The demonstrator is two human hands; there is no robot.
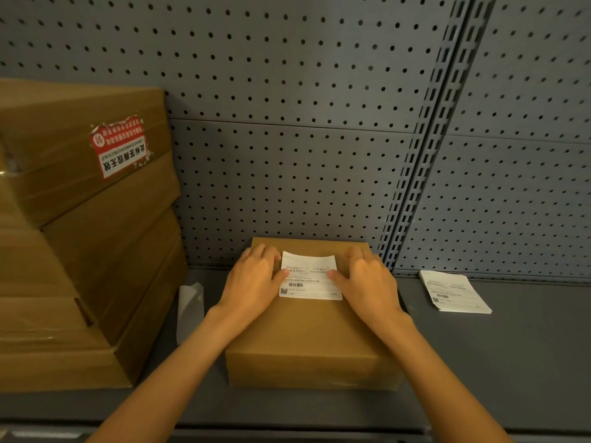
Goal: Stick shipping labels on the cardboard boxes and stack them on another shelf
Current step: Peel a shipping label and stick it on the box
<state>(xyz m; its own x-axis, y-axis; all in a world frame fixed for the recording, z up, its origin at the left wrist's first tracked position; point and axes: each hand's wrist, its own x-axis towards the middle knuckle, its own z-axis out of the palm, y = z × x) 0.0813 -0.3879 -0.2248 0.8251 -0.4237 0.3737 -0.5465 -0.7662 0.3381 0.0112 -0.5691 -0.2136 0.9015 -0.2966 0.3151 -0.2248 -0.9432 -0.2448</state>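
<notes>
Cardboard box (307, 340) sits flat on grey shelf (495, 362), centre, w/ shipping label (309, 276) on its top near the far edge. Left hand (252, 279) & right hand (367, 279) lie flat on box top either side of label, fingers spread, thumbs pressing label edges; neither grips anything. Label stack (454, 292) to the right, apart from box. Stacked boxes (80, 238) at left; peeled backing paper (190, 308) between them & box.

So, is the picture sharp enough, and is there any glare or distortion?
Head view: dim, warm light; the shipping label text is too soft to read; the pegboard and its upright rail bend from wide-angle distortion; small tape glare on the stacked boxes at the left edge.
</notes>
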